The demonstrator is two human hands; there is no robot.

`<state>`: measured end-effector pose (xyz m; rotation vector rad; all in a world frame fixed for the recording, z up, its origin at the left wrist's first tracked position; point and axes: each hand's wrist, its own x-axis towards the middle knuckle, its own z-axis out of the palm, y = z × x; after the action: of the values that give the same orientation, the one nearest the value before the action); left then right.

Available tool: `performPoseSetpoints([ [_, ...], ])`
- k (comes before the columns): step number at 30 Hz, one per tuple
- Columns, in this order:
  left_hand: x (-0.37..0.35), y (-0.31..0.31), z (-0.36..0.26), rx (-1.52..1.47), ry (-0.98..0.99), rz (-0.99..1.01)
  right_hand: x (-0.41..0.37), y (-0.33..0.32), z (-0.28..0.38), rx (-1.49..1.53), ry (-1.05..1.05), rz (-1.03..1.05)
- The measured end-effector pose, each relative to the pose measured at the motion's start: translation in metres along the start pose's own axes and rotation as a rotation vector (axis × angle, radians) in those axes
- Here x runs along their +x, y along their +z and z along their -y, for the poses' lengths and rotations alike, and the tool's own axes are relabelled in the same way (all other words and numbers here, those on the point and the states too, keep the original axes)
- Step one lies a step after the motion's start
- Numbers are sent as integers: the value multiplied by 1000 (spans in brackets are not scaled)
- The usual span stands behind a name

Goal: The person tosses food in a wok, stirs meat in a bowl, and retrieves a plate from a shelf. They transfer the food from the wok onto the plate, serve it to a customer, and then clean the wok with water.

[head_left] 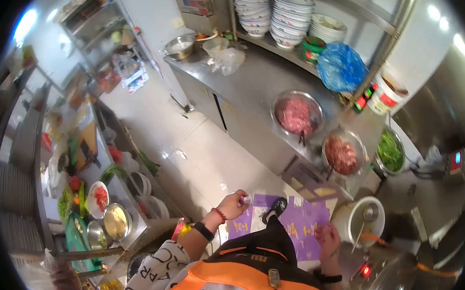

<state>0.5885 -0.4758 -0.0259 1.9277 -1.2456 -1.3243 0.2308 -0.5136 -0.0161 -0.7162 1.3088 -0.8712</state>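
My left hand (232, 205) hangs in front of my body over the floor, with a beaded bracelet and a dark band on the arm. Its fingers are loosely bent and apart, and nothing shows in them. My right hand (327, 241) is lower down on the right, its fingers half curled, with no object visible in it. Nearest to it stands a white bucket (341, 226) with a ladle (363, 222) in it. Up on the steel counter are a bowl of pinkish meat (295, 115), a bowl of redder meat (341, 155) and a bowl of green vegetables (389, 151).
Stacked bowls (292, 17) and a blue plastic bag (340, 67) sit on the shelf. At left, a worktable (95, 154) carries a plate of chopped red pieces (101, 198) and metal bowls. Purple printed cardboard (304, 247) lies underfoot. A pot lid (390, 277) is at bottom right.
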Motion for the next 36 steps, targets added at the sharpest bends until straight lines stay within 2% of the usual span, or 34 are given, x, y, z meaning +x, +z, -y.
performPoseSetpoints([
  [2, 23, -13, 8, 45, -7, -139, 71, 3, 16, 96, -24, 1],
  [5, 47, -34, -25, 1, -153, -202, 159, 7, 38, 445, 114, -142],
  [6, 56, -38, -40, -17, -180, -199, 185, 4, 42, 443, 119, -126],
  [8, 87, -47, -61, -36, -208, -205, 230, -2, 42, 531, 229, -272],
  [9, 102, -47, -66, -9, -131, -229, 241, -3, 44, 464, 277, -348],
  [10, 116, -44, -70, 15, -60, -249, 247, -4, 42, 452, 289, -347],
  [11, 126, -43, -76, 38, 9, -264, 249, -4, 39, 440, 297, -263],
  [12, 137, -42, -80, 26, -9, -254, 251, -8, 38, 426, 306, -185],
  [14, 163, -42, -90, 79, 31, -298, 254, -19, 38, 438, 305, -265],
  [16, 189, -44, -90, 61, 31, -307, 255, -34, 41, 344, 353, -104],
  [18, 213, -52, -100, -144, -36, -277, 241, -16, 66, 402, 334, -211],
  [20, 245, -64, -105, -379, -139, -162, 224, 13, 99, 470, 300, -326],
  [22, 275, -68, -104, -742, -87, -5, 210, 42, 133, 368, 105, -154],
  [24, 284, -85, -127, -724, -142, 48, 212, 78, 160, 334, 103, -217],
  [26, 298, -88, -131, -746, -138, 136, 216, 102, 173, 487, 95, -153],
  [28, 312, -82, -127, -765, -140, 219, 241, 108, 150, 512, 88, -156],
  [30, 331, -61, -122, -928, -115, 269, 262, 134, 148, 483, 182, -172],
  [32, 336, -56, -148, -874, -128, 290, 274, 169, 158, 420, 190, -222],
  [34, 345, -48, -158, -805, -172, 193, 285, 156, 151, 364, 153, -256],
  [36, 357, -36, -155, -816, -123, 270, 279, 157, 179, 303, 202, -124],
])
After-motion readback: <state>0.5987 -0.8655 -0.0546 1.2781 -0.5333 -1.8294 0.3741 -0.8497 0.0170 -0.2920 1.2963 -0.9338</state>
